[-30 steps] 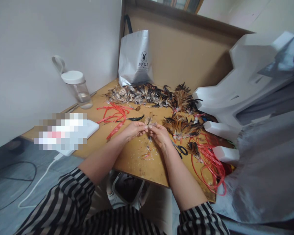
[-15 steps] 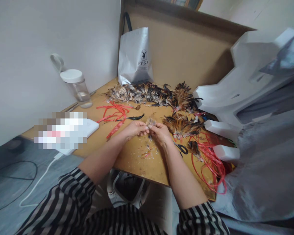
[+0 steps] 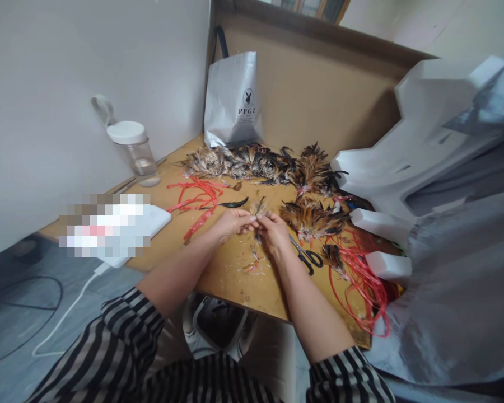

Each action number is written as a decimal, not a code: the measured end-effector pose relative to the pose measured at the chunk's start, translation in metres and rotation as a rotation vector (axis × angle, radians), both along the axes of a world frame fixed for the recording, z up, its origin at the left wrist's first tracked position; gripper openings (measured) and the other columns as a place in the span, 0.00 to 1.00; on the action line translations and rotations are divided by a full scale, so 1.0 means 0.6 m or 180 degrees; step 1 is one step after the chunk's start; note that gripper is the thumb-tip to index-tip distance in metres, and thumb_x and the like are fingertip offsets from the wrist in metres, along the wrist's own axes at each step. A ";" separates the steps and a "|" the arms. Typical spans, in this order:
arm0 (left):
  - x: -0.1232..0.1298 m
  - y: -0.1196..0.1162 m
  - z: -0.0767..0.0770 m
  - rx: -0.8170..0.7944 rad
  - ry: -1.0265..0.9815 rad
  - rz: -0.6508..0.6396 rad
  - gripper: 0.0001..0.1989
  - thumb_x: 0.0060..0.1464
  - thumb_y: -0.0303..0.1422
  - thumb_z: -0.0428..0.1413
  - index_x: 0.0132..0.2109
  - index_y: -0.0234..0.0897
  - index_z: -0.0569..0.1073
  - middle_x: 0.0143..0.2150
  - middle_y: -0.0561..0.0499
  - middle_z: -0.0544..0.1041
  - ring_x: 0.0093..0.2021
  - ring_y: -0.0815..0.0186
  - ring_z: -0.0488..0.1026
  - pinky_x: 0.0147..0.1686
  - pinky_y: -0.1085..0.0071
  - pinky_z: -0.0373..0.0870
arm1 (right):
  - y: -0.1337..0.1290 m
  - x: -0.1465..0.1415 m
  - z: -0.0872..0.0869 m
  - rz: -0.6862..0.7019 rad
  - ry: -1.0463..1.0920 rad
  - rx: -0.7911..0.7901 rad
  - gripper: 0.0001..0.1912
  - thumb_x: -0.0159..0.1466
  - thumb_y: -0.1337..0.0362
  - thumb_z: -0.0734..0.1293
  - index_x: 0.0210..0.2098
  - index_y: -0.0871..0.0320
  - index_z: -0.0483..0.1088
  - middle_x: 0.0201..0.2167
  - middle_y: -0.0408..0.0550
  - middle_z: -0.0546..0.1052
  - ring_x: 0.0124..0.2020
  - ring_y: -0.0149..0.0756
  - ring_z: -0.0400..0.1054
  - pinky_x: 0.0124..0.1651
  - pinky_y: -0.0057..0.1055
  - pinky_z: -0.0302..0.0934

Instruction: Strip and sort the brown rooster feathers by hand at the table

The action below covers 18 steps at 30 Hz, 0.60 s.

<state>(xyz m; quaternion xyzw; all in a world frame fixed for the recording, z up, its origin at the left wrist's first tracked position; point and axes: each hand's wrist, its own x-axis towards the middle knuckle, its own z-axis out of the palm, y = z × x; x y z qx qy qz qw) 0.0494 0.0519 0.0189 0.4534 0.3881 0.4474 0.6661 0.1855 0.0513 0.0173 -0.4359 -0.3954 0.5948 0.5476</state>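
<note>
A small bunch of light brown feathers (image 3: 259, 207) stands up between my fingertips above the middle of the table. My left hand (image 3: 236, 222) pinches its base from the left, fingers curled. From the right, my right hand (image 3: 273, 228) closes thumb and fingers on the same base; the exact grip is partly hidden. A single dark feather (image 3: 235, 204) lies just beyond my left hand. Right of my right hand rests a brown feather pile (image 3: 315, 217). Black-handled scissors (image 3: 308, 258) lie beside my right wrist. Feather scraps (image 3: 252, 264) are scattered below my hands.
A long row of feather bundles (image 3: 247, 161) runs along the back, before a silver bag (image 3: 231, 101). Red plastic strips (image 3: 199, 196) lie left, more red strands (image 3: 363, 280) right. A bottle (image 3: 136, 154) and a white charging device (image 3: 157, 220) stand left; white foam (image 3: 369, 162) borders the right.
My right hand has shifted slightly, and the feather tuft shows more upright and spread. More of the scissors is visible beside my wrist. The view has tilted a little.
</note>
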 end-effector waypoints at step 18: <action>-0.007 0.011 -0.012 0.0377 0.0547 -0.0156 0.11 0.45 0.36 0.57 0.28 0.30 0.73 0.22 0.50 0.72 0.18 0.77 0.63 0.18 0.80 0.56 | 0.002 0.005 -0.006 0.0148 -0.0217 0.0271 0.15 0.45 0.57 0.72 0.20 0.59 0.64 0.13 0.36 0.63 0.15 0.22 0.52 0.19 0.23 0.45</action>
